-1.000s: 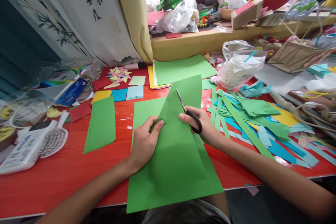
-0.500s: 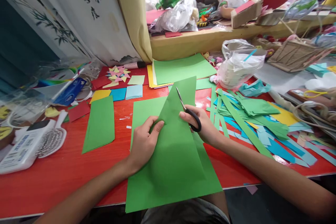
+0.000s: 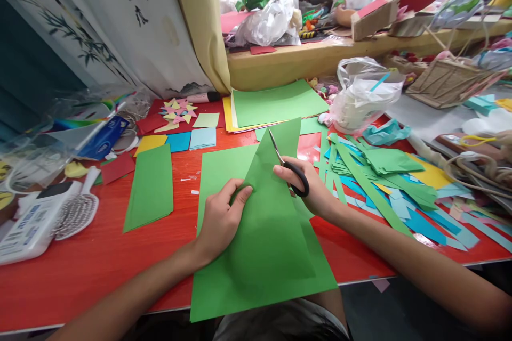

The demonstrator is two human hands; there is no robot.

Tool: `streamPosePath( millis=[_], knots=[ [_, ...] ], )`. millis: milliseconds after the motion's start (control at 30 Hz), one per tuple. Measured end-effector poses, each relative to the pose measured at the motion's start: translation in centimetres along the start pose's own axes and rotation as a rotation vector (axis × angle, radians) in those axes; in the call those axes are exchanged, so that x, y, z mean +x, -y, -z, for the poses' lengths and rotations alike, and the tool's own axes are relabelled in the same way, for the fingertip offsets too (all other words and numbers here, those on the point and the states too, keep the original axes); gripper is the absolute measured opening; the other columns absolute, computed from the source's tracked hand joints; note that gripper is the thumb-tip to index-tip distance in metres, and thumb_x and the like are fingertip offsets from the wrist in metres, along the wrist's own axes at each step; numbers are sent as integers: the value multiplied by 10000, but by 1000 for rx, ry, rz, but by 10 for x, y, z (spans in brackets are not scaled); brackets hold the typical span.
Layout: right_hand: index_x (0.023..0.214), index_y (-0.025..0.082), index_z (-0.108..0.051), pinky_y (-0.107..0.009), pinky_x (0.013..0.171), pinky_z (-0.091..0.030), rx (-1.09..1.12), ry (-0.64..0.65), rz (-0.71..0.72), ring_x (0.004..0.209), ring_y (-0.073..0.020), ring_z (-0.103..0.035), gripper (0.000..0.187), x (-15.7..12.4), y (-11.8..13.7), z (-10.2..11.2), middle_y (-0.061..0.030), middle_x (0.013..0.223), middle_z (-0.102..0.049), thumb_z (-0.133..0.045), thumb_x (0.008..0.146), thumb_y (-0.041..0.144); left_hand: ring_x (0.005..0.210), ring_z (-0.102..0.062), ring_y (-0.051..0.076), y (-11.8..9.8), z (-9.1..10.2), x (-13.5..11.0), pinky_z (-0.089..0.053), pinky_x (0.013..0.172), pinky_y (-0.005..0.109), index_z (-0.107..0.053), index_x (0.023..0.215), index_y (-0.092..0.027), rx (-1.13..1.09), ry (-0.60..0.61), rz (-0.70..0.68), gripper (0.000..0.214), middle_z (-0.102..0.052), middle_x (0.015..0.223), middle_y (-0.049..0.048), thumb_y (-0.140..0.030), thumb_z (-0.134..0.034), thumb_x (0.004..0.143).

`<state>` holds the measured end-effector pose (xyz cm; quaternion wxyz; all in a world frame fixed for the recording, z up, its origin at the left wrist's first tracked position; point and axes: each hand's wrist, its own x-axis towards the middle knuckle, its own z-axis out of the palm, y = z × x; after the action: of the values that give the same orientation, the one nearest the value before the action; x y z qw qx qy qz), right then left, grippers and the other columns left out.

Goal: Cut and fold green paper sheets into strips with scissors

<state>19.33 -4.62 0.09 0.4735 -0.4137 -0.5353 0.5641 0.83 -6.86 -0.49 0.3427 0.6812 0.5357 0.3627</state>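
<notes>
A green sheet of paper point(image 3: 276, 224) is held up at a tilt, pinched at its left edge between the thumb and fingers of my left hand point(image 3: 224, 218). In my right hand point(image 3: 312, 186) is a pair of scissors point(image 3: 296, 175) with black handles, its blade lying across the upper part of that sheet. The lower blade is hidden behind the paper. Beneath both hands lies another large green sheet point(image 3: 224, 290), reaching over the table's front edge. To the left sits a stack of cut green paper point(image 3: 150, 189).
Green and blue paper strips point(image 3: 372, 186) are heaped on the right of the red table point(image 3: 100, 266). A white hairbrush point(image 3: 82, 213) and a white bottle point(image 3: 36, 224) stand left. At the back are stacked coloured sheets point(image 3: 276, 104) and a cup in a plastic bag point(image 3: 360, 101).
The scissors and my right hand have shifted very slightly along the green sheet. My left hand keeps its pinch, and the whole view has moved a little.
</notes>
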Motion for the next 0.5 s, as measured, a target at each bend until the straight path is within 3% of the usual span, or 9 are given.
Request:
streamPosePath(
  millis=[500],
  knots=[
    [621,181,-393,-198,421,-208,-19,-11,30,484,-47,-277,403,3,-1,2,71,565,-267,-697,744,415,578,-423,83,0,-2,-1,-344,540,196,-561,828,-200,6,12,12,225,-523,661,-50,-403,-480,883]
  ],
)
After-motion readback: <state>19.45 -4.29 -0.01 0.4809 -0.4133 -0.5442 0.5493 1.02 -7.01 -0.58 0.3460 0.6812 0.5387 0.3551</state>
